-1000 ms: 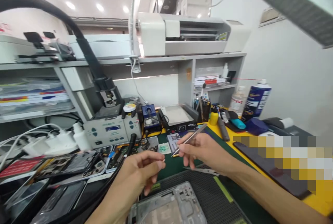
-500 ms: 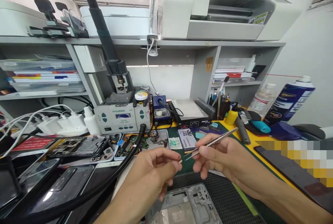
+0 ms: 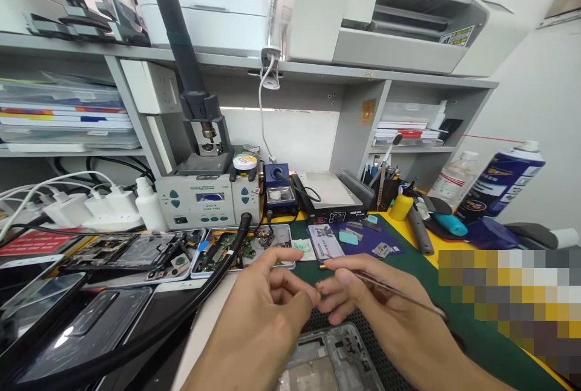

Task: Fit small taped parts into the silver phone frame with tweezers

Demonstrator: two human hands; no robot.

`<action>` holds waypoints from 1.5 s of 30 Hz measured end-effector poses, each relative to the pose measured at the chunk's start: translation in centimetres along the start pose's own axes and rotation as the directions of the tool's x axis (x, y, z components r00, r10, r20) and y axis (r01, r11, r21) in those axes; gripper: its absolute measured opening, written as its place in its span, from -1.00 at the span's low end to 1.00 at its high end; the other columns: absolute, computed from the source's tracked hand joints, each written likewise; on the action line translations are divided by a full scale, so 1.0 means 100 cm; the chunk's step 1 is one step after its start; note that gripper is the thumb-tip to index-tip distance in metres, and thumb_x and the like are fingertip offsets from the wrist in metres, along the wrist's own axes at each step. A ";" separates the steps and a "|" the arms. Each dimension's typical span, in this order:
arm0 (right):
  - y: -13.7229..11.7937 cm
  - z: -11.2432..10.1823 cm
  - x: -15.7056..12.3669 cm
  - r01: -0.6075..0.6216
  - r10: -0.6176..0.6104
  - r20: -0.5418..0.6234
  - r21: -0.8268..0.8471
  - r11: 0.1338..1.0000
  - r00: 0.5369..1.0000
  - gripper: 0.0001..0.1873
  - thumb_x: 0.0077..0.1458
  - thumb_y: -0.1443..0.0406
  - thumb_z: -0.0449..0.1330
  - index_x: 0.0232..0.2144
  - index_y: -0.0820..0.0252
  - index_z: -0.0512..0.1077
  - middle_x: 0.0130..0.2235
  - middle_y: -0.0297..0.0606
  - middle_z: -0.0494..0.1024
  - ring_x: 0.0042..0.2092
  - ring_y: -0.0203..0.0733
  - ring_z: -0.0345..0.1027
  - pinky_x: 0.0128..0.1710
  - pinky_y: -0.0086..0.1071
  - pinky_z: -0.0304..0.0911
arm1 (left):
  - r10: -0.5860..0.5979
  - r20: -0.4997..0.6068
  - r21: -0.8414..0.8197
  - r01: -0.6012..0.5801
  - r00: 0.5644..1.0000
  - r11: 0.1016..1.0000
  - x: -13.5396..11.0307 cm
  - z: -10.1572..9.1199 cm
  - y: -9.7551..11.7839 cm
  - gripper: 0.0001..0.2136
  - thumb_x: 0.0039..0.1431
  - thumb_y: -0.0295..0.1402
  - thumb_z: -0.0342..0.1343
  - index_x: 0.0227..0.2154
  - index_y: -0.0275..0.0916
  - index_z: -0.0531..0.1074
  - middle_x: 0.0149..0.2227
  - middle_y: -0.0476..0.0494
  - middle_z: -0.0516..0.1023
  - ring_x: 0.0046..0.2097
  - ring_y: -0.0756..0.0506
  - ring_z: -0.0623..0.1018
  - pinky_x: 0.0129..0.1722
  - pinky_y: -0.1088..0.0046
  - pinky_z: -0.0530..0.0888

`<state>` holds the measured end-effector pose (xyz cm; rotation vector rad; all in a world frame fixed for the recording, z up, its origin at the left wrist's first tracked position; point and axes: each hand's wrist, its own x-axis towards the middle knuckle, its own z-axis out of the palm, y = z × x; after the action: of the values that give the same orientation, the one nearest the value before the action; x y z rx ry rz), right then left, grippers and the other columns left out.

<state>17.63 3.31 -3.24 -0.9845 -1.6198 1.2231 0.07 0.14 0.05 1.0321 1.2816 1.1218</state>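
Observation:
My left hand (image 3: 267, 318) is closed in a pinch between thumb and middle finger, its index finger raised. Whatever is in that pinch is hidden by the fingers. In my right hand (image 3: 385, 306) lies a pair of metal tweezers (image 3: 399, 294), held along the palm with the back end pointing right; the tips cannot be seen. Fingertips of the right hand meet those of the left. Under both hands, a silvery phone frame (image 3: 333, 358) rests on a black textured mat (image 3: 374, 348), partly covered by the left hand.
A thick black hose (image 3: 204, 294) crosses the left side above several phones (image 3: 86, 324). Behind the hands are a tray of circuit boards (image 3: 276, 252), a printed card box (image 3: 325, 242) and a hot air station (image 3: 204, 200). A spray can (image 3: 499, 179) stands at right.
My right hand has moved in against the left, and its tweezers have swung to point back and right. The small pale piece in the left fingers is now hidden. The view has shifted slightly.

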 end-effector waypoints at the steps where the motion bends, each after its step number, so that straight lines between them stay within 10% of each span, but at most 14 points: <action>1: 0.000 -0.001 -0.001 -0.007 0.007 -0.003 -0.017 1.000 1.000 -0.78 0.25 0.11 0.16 -0.13 0.00 0.50 -0.27 -0.22 0.67 -0.32 -0.13 0.60 -0.31 -0.28 0.59 | 0.002 -0.010 0.000 -0.002 1.000 1.000 0.000 0.000 0.001 -0.59 -0.08 -0.43 0.22 -0.10 -0.24 0.32 -0.49 0.06 0.53 -0.61 0.07 0.30 -0.68 0.56 0.12; 10: -0.007 0.001 -0.002 -0.117 0.108 0.072 0.142 0.983 0.992 -0.83 0.12 0.21 0.32 -0.21 0.01 0.48 -0.33 -0.27 0.65 -0.28 -0.11 0.56 -0.24 -0.28 0.51 | 0.034 -0.036 0.035 -0.032 0.999 0.999 0.006 0.005 -0.005 -0.72 -0.08 -0.47 0.22 -0.24 -0.25 0.40 -0.57 0.05 0.56 -0.54 0.01 0.44 -0.55 0.57 0.29; 24: -0.011 0.000 -0.001 -0.116 0.111 0.034 0.206 0.972 0.993 -0.82 0.11 0.20 0.34 -0.21 -0.01 0.48 -0.37 -0.30 0.66 -0.31 -0.16 0.56 -0.28 -0.35 0.49 | -0.096 0.014 0.144 0.094 0.995 0.985 -0.005 0.006 0.000 -0.82 0.08 -0.20 0.14 -0.49 -0.20 0.47 -0.74 0.13 0.27 -0.70 0.10 0.10 -0.76 0.64 0.06; 33: -0.020 -0.021 0.005 -0.007 0.025 -0.137 0.135 0.991 0.990 -0.59 0.22 0.02 0.16 -0.23 0.20 0.61 -0.48 -0.08 0.64 -0.50 -0.08 0.53 -0.47 -0.24 0.50 | -0.053 -0.020 0.067 0.054 0.998 0.996 0.003 -0.003 -0.002 -0.84 0.01 -0.23 0.13 -0.56 -0.19 0.42 -0.74 0.10 0.30 -0.71 0.09 0.17 -0.76 0.63 0.13; 45: -0.026 -0.018 -0.004 -0.034 0.042 -0.024 0.268 0.963 0.999 -0.83 0.14 0.19 0.30 -0.26 0.15 0.53 -0.40 -0.21 0.67 -0.37 -0.15 0.56 -0.36 -0.33 0.50 | 0.121 0.040 -0.413 -0.094 0.992 0.906 0.005 -0.002 -0.010 -0.74 -0.03 -0.22 0.33 -0.58 -0.30 0.45 -0.39 -0.20 0.63 -0.58 0.01 0.48 -0.66 0.52 0.46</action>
<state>19.21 2.92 -0.47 -0.8601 -1.3741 1.4050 -0.09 0.45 -1.03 0.8184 0.8902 1.3617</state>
